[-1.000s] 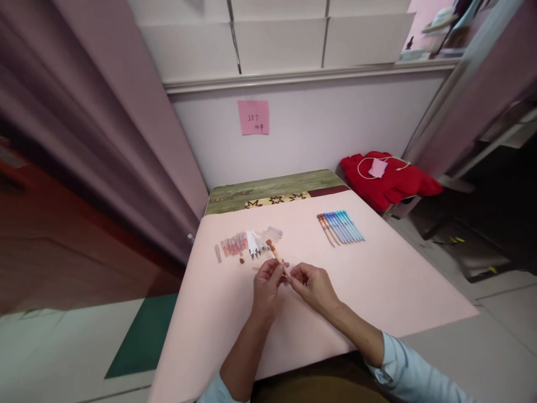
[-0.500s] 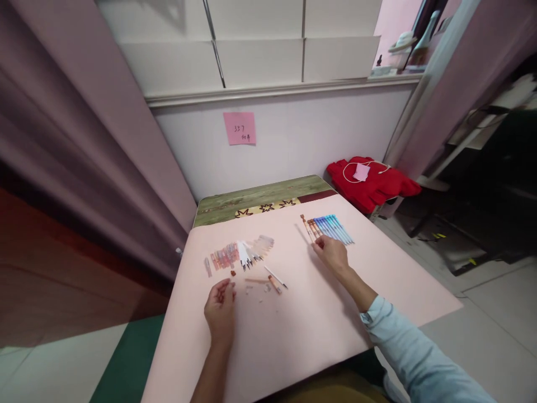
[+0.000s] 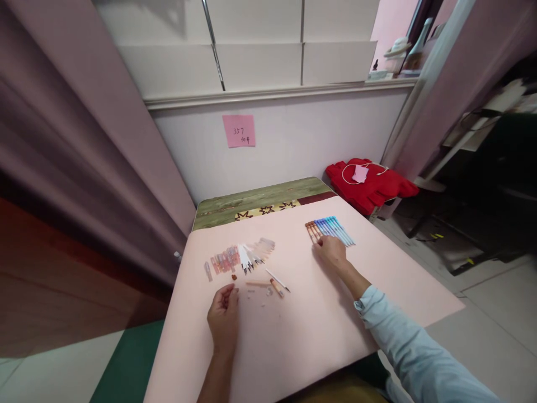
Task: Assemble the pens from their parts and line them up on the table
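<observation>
At the right of the pink-covered table lies a row of assembled pens, brown-capped pens (image 3: 311, 228) at its left end and blue pens (image 3: 333, 228) beside them. My right hand (image 3: 332, 251) is closed at the lower end of the leftmost brown pen, its fingertips partly hidden. My left hand (image 3: 224, 310) hovers low over the left of the table, fingers curled and thumb near the forefinger; what they hold, if anything, is too small to name. Just beyond it sit a small brown piece (image 3: 234, 277), a brown pen barrel (image 3: 277, 287) and a white refill (image 3: 277, 280).
Behind my left hand lie a bunch of reddish printed barrels (image 3: 226, 259), white refills with dark tips (image 3: 248, 260) and clear caps (image 3: 267, 244). Small clear bits (image 3: 269, 291) are scattered near the barrel. A red cloth bundle (image 3: 369, 187) stands past the table's far right corner.
The brown pen in my right hand, earlier tilted apart at the left of the row, now lies against the other brown pens. My left hand has barely moved.
</observation>
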A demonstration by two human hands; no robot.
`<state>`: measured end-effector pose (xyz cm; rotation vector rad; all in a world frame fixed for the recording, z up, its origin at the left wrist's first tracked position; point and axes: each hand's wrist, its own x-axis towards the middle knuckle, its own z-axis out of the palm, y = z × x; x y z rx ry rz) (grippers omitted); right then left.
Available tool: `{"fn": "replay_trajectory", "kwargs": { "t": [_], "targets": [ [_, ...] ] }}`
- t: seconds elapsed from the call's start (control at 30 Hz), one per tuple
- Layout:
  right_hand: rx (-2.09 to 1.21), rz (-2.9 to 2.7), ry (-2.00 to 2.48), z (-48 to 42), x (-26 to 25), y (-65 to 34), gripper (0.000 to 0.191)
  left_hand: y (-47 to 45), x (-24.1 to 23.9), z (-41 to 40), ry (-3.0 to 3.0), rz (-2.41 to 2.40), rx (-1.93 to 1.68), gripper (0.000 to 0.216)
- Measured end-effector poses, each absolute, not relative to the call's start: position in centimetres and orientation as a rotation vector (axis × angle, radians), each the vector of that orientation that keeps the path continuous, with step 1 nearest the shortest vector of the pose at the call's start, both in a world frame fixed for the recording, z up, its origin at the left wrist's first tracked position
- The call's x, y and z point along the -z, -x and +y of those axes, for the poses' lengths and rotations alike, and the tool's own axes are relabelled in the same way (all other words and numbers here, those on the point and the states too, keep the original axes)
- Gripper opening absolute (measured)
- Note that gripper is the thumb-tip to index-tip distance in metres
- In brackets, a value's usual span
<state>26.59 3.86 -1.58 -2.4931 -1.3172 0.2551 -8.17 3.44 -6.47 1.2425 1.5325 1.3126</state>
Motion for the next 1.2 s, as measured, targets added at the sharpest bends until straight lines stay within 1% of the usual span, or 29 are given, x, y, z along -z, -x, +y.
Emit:
{"fn": "replay_trajectory", "kwargs": {
  "t": [0.37, 0.67, 1.03, 1.1, 1.2],
  "targets": [
    [-0.200, -1.305, 2.556, 3.9, 1.7, -26.5, 0.022, 8.0, 6.0, 3.3, -1.243, 1.536, -1.271, 0.039],
    [-0.083, -1.409, 2.623, 4.2, 2.2, -25.8, 0.034, 8.2, 6.2, 3.4, -1.283, 1.537, -1.273, 0.038],
    [-0.102, -1.434, 2.639, 4.1, 1.8, -26.2, 0.032, 7.9, 6.0, 3.1, -1.325, 1.531, -1.271, 0.033],
    [-0.082, -1.415, 2.612, 3.7, 1.7, -26.1, 0.031, 7.7, 6.1, 3.1, -1.318, 1.518, -1.280, 0.032],
    [-0.079, -1.426, 2.430, 3.0, 1.8, -25.0, 0.030, 7.5, 6.4, 3.0, -1.297, 1.506, -1.307, 0.031]
  ]
}}
